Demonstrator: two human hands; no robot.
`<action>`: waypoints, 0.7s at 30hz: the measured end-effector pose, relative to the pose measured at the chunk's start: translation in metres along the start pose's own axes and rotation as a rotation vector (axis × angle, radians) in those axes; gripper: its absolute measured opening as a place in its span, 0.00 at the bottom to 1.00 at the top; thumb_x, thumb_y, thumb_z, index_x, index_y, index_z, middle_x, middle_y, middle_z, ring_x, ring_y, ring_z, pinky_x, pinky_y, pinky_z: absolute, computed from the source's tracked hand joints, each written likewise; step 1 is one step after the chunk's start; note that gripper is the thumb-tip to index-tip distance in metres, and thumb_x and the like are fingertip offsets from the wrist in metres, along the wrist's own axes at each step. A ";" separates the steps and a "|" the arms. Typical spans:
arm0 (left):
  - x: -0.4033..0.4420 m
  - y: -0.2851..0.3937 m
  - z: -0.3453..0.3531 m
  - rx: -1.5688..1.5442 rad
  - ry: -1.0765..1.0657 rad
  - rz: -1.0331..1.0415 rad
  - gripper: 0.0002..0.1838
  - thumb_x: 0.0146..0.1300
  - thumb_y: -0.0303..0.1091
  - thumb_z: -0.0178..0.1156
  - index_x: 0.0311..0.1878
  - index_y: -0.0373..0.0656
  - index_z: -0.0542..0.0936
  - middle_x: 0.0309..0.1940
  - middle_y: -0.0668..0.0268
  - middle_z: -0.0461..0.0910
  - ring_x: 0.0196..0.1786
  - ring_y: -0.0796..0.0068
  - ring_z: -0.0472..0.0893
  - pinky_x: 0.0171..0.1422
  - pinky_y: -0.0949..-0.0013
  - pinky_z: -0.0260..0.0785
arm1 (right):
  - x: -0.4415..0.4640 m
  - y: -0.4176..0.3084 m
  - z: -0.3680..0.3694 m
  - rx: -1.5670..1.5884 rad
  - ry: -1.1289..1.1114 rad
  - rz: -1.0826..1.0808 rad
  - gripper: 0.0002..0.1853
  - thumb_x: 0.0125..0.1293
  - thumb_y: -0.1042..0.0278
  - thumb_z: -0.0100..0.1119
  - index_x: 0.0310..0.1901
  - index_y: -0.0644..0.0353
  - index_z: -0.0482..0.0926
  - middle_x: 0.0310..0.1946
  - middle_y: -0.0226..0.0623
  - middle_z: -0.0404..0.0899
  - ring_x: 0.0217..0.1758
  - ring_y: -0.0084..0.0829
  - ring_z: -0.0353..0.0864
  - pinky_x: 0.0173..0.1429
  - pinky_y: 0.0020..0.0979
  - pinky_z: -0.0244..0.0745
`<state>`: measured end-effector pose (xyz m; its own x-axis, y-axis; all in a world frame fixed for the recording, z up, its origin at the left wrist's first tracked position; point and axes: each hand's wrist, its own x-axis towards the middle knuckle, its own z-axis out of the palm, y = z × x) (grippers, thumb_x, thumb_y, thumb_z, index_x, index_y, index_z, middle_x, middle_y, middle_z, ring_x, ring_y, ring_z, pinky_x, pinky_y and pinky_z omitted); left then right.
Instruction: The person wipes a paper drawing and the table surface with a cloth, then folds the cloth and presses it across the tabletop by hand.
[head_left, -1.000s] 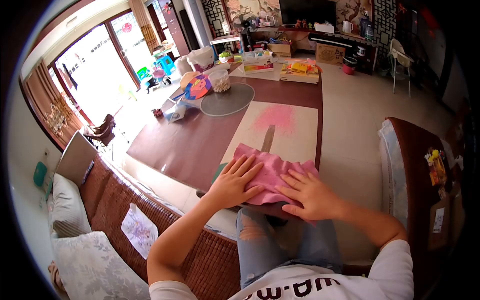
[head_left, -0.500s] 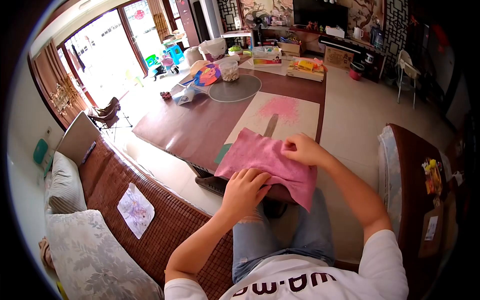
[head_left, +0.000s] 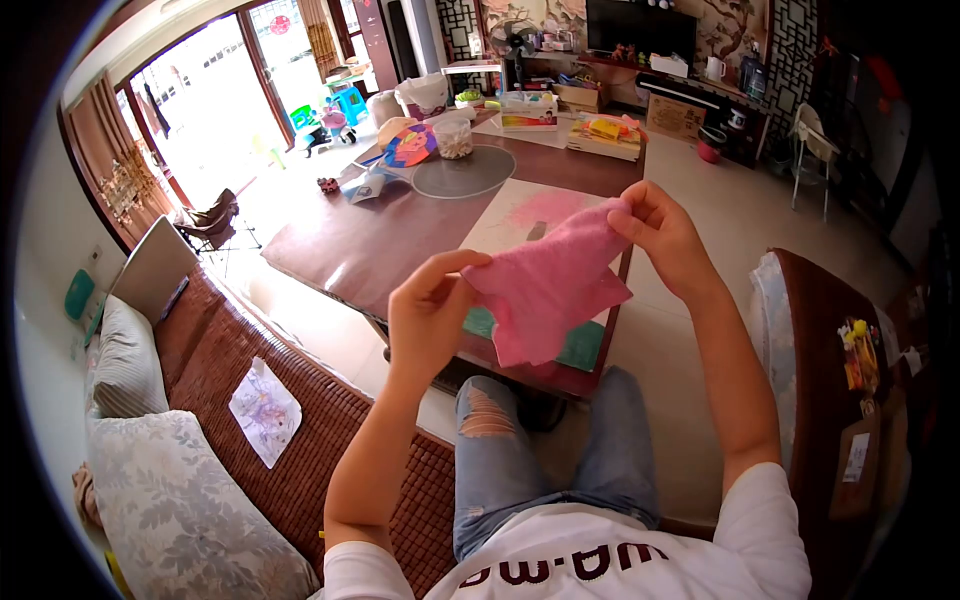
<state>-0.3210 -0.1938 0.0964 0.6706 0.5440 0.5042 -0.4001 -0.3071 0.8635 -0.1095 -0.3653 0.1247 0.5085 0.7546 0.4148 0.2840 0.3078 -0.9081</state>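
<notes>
A pink cloth (head_left: 548, 285) hangs in the air between my two hands, above the table's near end. My left hand (head_left: 432, 298) pinches its left corner, and my right hand (head_left: 655, 235) pinches its upper right corner. Beneath and behind the cloth lies a painting (head_left: 490, 222) with a pink patch at its top and green along its near edge. The cloth hides the middle of the painting and most of its brown trunk shape.
On the dark red table (head_left: 350, 250) stand a round mesh screen (head_left: 465, 172), a clear tub (head_left: 454, 140), a colourful round fan (head_left: 411, 146) and stacked books (head_left: 604, 140). A woven sofa (head_left: 230, 340) is at left, a drawing (head_left: 265, 412) on it.
The cloth has come up off the painting's near part, first peeled back, now lifted and held by both hands. Green paint shows below it. Both hands have risen.
</notes>
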 end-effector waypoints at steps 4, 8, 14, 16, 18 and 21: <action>0.003 0.008 0.000 -0.080 -0.103 0.038 0.14 0.61 0.12 0.48 0.45 0.31 0.80 0.43 0.63 0.80 0.42 0.79 0.79 0.47 0.76 0.73 | -0.007 -0.002 -0.004 -0.052 0.100 -0.134 0.07 0.65 0.69 0.62 0.37 0.57 0.72 0.36 0.25 0.76 0.41 0.17 0.73 0.49 0.22 0.69; 0.001 0.007 0.003 -0.111 -0.199 0.043 0.13 0.61 0.12 0.47 0.43 0.31 0.80 0.46 0.63 0.79 0.45 0.78 0.78 0.49 0.75 0.73 | -0.017 0.001 -0.006 -0.047 0.152 -0.227 0.08 0.65 0.70 0.61 0.38 0.57 0.71 0.36 0.24 0.74 0.38 0.15 0.72 0.46 0.20 0.69; 0.002 0.011 -0.001 -0.442 -0.258 -0.274 0.11 0.63 0.20 0.51 0.48 0.34 0.77 0.46 0.65 0.76 0.48 0.75 0.77 0.52 0.73 0.71 | -0.040 -0.012 0.001 -0.216 0.225 -0.235 0.09 0.65 0.70 0.61 0.39 0.58 0.69 0.32 0.23 0.71 0.34 0.13 0.71 0.38 0.20 0.70; 0.008 0.008 0.003 -0.435 -0.163 -0.356 0.12 0.62 0.22 0.55 0.49 0.35 0.74 0.44 0.64 0.76 0.50 0.72 0.77 0.56 0.70 0.70 | -0.036 -0.005 0.006 -0.219 0.224 -0.164 0.10 0.65 0.69 0.62 0.40 0.58 0.70 0.32 0.25 0.72 0.33 0.15 0.72 0.38 0.21 0.70; 0.016 -0.016 0.005 -0.184 -0.164 -0.335 0.12 0.62 0.23 0.55 0.49 0.35 0.74 0.46 0.64 0.76 0.51 0.71 0.77 0.57 0.69 0.69 | -0.034 0.003 0.009 -0.221 0.222 -0.095 0.10 0.65 0.67 0.62 0.40 0.58 0.70 0.32 0.27 0.72 0.32 0.16 0.72 0.37 0.22 0.71; 0.016 -0.057 0.009 0.329 -0.129 -0.201 0.13 0.61 0.26 0.56 0.50 0.40 0.75 0.54 0.59 0.72 0.56 0.66 0.74 0.58 0.66 0.68 | -0.035 0.025 0.010 -0.642 0.137 0.187 0.13 0.64 0.63 0.60 0.44 0.60 0.72 0.39 0.36 0.77 0.37 0.27 0.78 0.43 0.30 0.75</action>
<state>-0.2820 -0.1744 0.0549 0.7965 0.5223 0.3046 -0.0464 -0.4496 0.8920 -0.1284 -0.3780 0.0869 0.6822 0.6683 0.2966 0.5859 -0.2571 -0.7685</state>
